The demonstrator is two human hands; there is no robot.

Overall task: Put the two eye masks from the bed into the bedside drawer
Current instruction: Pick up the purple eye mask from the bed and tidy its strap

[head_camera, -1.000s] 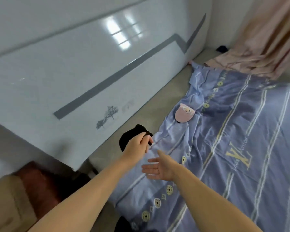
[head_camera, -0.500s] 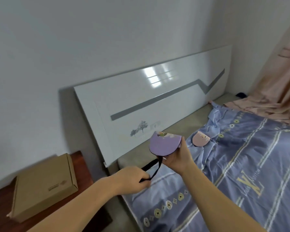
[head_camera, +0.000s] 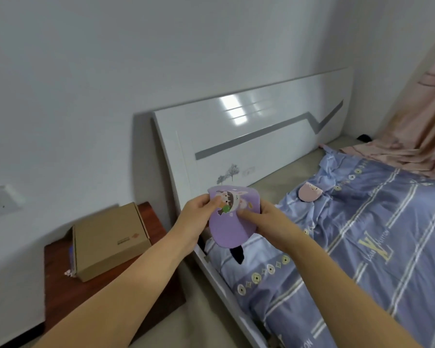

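Purple and soft, the folded eye mask (head_camera: 230,219) is being pinched between both hands above the bed's (head_camera: 362,247) edge, left hand (head_camera: 198,217) and right hand (head_camera: 264,222) each closing a grip on its rim; light and floppy, it is probably best taken by the padded body, while the pink mask (head_camera: 309,194) is lying near the headboard (head_camera: 249,136)
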